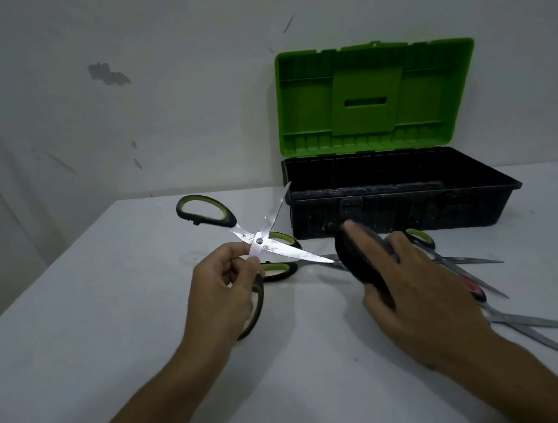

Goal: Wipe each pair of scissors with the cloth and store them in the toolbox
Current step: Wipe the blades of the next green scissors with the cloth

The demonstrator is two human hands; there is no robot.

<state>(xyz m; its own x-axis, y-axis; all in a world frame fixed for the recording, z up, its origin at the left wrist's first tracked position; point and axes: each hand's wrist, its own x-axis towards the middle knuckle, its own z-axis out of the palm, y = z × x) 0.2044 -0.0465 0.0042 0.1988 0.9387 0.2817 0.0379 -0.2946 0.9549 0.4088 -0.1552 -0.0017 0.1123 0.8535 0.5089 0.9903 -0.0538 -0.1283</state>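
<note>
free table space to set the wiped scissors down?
Bare: white table left of the left hand, and the near edge between the forearms. Crowded: right of the right hand, loose steel scissors before the black toolbox.

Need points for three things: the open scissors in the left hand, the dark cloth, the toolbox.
open scissors (259, 240), head view, on the pivot screw where the blades cross.
dark cloth (359, 265), head view, on the folded pad gripped by the right hand.
toolbox (408, 211), head view, on the black front wall.
</note>
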